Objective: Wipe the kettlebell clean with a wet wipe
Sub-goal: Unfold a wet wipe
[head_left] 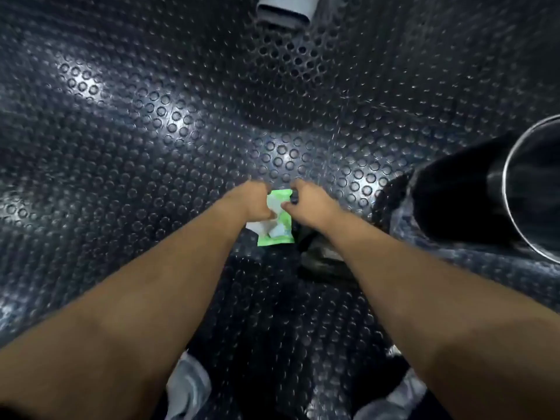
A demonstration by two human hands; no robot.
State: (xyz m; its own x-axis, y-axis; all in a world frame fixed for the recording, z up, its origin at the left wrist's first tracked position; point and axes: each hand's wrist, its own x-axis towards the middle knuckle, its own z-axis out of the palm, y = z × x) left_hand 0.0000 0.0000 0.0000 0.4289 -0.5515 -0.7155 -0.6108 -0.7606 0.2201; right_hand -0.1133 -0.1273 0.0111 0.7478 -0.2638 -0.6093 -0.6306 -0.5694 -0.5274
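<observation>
Both my hands hold a green wet wipe packet (280,236) out in front of me, above the floor. My left hand (256,201) grips its left side, where a white piece (257,227) sticks out below my fingers. The packet's top right edge is pinched by my right hand (307,201). A dark, rounded object (318,262), apparently the kettlebell, sits on the floor just below the packet. My right forearm hides part of it, and it is too dark to make out any detail.
Black studded rubber flooring (151,131) fills the view. At the right stands a round bin (515,189) with a metal rim and black liner. A grey metal tube end (285,10) shows at the top. My grey shoes (188,386) are at the bottom.
</observation>
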